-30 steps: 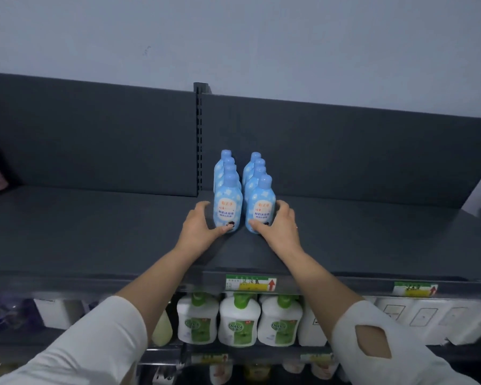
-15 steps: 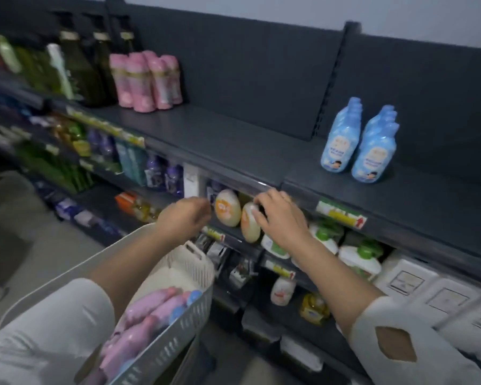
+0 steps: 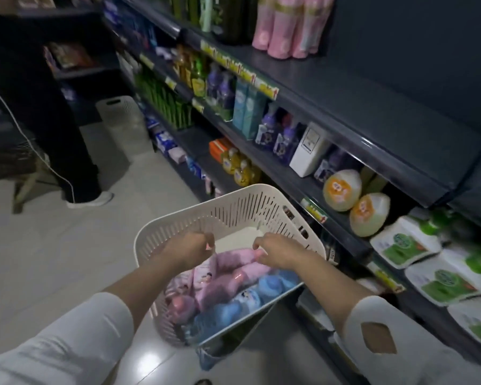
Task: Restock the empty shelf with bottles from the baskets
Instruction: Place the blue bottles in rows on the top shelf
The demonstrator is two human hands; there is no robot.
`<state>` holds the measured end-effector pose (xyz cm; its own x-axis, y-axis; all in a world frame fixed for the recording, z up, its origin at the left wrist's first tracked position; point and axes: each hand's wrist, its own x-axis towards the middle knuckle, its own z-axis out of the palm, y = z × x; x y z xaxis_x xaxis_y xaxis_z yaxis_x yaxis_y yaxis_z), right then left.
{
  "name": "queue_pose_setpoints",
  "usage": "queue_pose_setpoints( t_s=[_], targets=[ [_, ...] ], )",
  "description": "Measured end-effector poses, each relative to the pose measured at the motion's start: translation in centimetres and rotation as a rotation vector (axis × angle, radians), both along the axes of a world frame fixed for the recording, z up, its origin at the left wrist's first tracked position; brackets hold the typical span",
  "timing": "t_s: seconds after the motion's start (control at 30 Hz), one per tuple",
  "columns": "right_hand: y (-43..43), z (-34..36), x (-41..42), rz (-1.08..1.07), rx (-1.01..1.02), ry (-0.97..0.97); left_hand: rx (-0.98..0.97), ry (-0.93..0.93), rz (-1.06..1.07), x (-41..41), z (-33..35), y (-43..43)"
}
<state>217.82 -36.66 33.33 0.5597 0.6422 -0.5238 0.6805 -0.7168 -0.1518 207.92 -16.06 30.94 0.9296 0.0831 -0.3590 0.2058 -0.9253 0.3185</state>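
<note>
Pink bottles (image 3: 231,276) in basket (image 3: 233,211), left hand (image 3: 190,247), right hand (image 3: 279,250) just above

The left hand (image 3: 190,247) and right hand (image 3: 279,250) curl over pink bottles (image 3: 228,277) beside blue bottles (image 3: 271,284) in a white basket (image 3: 228,202).

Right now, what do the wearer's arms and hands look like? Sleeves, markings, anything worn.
Both arms are in white long sleeves. The left sleeve and right sleeve end partway along the forearm. The right one has a diamond-shaped cut-out. The left hand and right hand are bare: no gloves, watch or bracelet in view. No cables or printed markings show.
</note>
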Motion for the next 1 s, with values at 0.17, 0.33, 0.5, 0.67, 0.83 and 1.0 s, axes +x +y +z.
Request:
queue_pose_setpoints(
  t_s=[0.17, 0.33, 0.5, 0.67, 0.83, 1.0],
  targets=[
    [0.8, -2.5, -1.2, 0.037, -0.293, 0.118, -0.016, 0.094, -0.103, -0.7, -2.2, -1.3],
    [0.1, -5.9, -1.6, 0.006, -0.451, 0.136, -0.002, 0.153, -0.135, -1.0, -3.2, -3.3],
    [-0.1, -4.9, -0.3, -0.001, -0.258, 0.06, -0.16, 0.277, -0.103, -0.3, -4.1, -4.5],
    [-1.6, -2.6, 2.9, -0.226, -0.046, 0.28, -0.285, 0.254, -0.013, 0.4, -4.7, -5.5],
    [-1.6, -0.1, 4.0, -0.291, 0.208, 0.511, -0.649, 0.231, 0.088, 2.0, -3.7, -7.2],
    [-1.1, -0.3, 3.5, -0.445, 0.382, 0.62, -0.76, 0.156, 0.213, 2.3, -4.3, -7.4]
  ],
)
